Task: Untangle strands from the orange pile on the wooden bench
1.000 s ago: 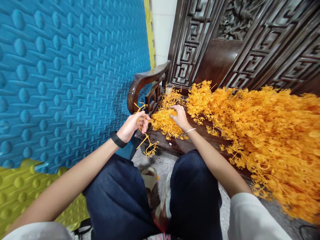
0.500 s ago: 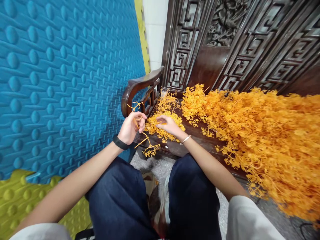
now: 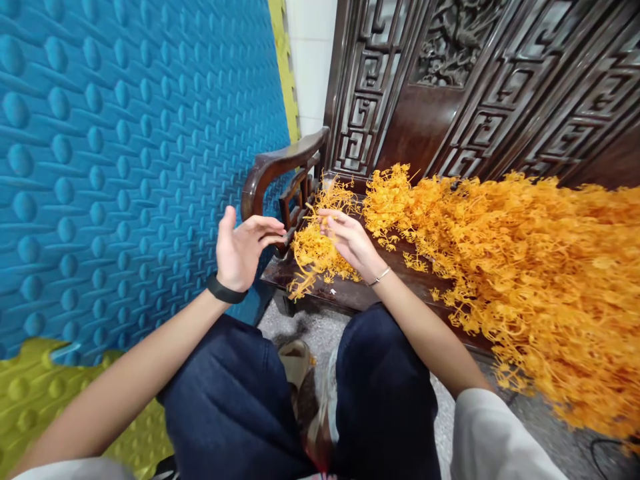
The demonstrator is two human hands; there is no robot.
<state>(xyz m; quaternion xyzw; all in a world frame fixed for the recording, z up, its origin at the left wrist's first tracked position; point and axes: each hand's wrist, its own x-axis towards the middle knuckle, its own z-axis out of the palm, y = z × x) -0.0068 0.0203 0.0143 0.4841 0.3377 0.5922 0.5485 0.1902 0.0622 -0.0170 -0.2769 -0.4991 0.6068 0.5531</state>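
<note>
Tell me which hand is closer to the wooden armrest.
Left. The left hand hangs open just in front of the wooden armrest; the right hand is farther right, holding an orange sprig bunch.

My left hand [image 3: 243, 248], a black band at its wrist, hovers open and empty beside the curved dark wooden armrest [image 3: 280, 163]. My right hand [image 3: 350, 241] pinches a tangled bunch of orange plastic sprigs [image 3: 313, 257] above the dark carved wooden bench [image 3: 345, 293]. A big heap of orange plastic sprigs [image 3: 520, 267] covers the seat to my right. A blue embossed foam mat [image 3: 125, 147] stands on my left.
</note>
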